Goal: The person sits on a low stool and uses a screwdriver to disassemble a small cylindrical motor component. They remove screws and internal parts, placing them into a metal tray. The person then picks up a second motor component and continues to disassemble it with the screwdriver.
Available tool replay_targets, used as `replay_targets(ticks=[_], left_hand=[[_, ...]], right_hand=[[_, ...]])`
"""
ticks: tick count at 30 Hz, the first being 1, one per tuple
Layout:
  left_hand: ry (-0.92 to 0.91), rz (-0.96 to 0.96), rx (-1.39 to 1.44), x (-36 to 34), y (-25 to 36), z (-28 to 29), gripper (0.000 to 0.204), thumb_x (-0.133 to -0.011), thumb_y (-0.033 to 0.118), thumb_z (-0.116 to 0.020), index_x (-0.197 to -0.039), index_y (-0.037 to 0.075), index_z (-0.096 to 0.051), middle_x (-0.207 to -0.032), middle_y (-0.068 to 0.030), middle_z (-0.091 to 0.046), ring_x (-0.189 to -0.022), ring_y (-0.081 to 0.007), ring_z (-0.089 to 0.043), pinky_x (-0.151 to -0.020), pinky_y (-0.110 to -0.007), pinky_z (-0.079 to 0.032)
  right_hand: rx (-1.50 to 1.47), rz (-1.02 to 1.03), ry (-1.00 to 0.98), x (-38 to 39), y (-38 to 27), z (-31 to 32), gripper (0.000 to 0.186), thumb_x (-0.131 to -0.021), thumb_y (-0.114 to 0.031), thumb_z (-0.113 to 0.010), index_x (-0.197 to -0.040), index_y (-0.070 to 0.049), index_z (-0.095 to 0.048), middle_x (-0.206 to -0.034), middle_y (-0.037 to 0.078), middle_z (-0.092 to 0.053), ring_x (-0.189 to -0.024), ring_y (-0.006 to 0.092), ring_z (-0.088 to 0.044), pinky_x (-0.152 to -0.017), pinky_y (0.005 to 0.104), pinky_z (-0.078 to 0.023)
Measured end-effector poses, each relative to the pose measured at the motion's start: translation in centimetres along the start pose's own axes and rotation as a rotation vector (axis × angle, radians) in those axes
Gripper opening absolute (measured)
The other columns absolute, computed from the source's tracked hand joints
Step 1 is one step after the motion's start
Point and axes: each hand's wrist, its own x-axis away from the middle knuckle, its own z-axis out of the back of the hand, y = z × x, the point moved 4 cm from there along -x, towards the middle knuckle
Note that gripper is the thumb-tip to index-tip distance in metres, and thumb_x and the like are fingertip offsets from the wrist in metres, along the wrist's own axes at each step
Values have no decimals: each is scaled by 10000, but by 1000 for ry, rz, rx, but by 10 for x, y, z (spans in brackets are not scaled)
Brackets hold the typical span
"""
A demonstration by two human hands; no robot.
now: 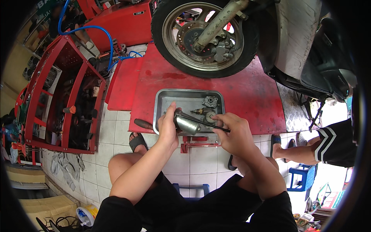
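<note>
My left hand (169, 125) is closed around a silver metal cylinder (188, 124), a small motor by its shape, above the front edge of a steel tray (158, 102). Between thumb and fingers, my right hand (234, 131) pinches the end of a thin black rod or cable (210, 124). It runs slantwise across the top of the cylinder; whether it is joined to it I cannot tell. Inside the tray, to the right, lie a grey metal housing (210, 101), a shaft-like part (199, 111) and a round metal cover (210, 117), partly behind my right hand.
A brown tool handle (143, 123) lies by the tray's left rim. The tray sits on a red lift platform (251, 104), under a motorbike's front wheel (205, 36). A red tool cart (69, 100) stands left, below a blue hose (111, 42). Another person's leg (295, 152) is at right, near a blue stool (301, 178).
</note>
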Motion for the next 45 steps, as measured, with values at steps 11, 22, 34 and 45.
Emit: replay_targets(ticks=[11, 22, 34, 45], left_hand=[[9, 4, -20, -1, -1, 2, 491, -922, 519, -610, -1031, 40, -623, -889, -47, -635, -804, -164, -610, -702, -331, -473], [-27, -39, -31, 1, 0, 4, 499, -923, 509, -632, -1017, 19, -628, -886, -53, -631, -793, -148, -611, -680, -310, -497], [-72, -437, -230, -5, 11, 10, 386, -861, 273, -772, -1118, 16, -641, -968, -55, -618, -830, -140, -594, -740, -290, -494], [-175, -428, -201, -15, 13, 12, 248, -924, 140, -657, -1118, -15, -637, -997, -84, -633, -946, -160, -613, -841, -285, -475]], right_hand=[[-20, -6, 14, -1, -3, 0, 244, -783, -13, -723, -1021, -38, -677, -908, 141, -707, -770, 300, -694, -642, 363, -543], [33, 28, 98, 5, -1, -10, 141, -829, -84, -701, -966, -51, -691, -854, 129, -705, -728, 315, -679, -612, 380, -534], [-698, -400, -232, 11, 16, -27, 174, -876, -15, -698, -1027, 57, -653, -879, 126, -706, -795, 157, -700, -679, 292, -576], [-499, -320, -287, 4, 9, -17, 207, -876, -57, -696, -1056, 27, -636, -866, 155, -693, -808, 229, -712, -684, 348, -555]])
